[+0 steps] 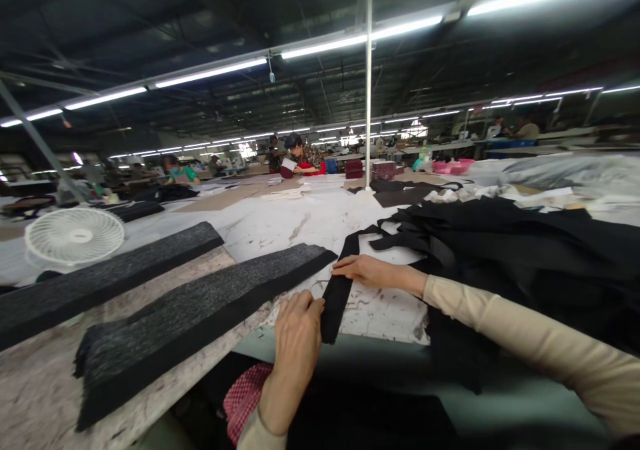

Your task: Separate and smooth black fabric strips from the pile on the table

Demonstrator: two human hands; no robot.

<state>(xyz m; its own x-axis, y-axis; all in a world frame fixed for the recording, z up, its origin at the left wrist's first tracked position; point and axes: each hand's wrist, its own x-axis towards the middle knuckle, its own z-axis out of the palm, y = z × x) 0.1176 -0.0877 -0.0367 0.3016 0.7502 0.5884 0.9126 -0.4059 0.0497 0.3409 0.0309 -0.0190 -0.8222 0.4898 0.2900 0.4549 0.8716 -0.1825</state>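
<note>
A narrow black fabric strip [339,307] lies on the pale tabletop, running from the near edge away from me. My left hand [298,330] is at its left side, fingers curled and closed, with the thumb side at the strip's edge. Farther up, my right hand [373,271] rests across the strip from the right, fingers stretched out over it. Left of my hands lies a long dark grey speckled piece [200,303] with a black border. A similar bordered piece [115,270] is beyond it.
A large heap of black fabric [520,250] spreads on the right and hangs over the table edge. A white round fan [75,235] stands at the left. A thin white pole [369,90] rises from the table. Co-workers are farther back, one by dark red stacks [354,169].
</note>
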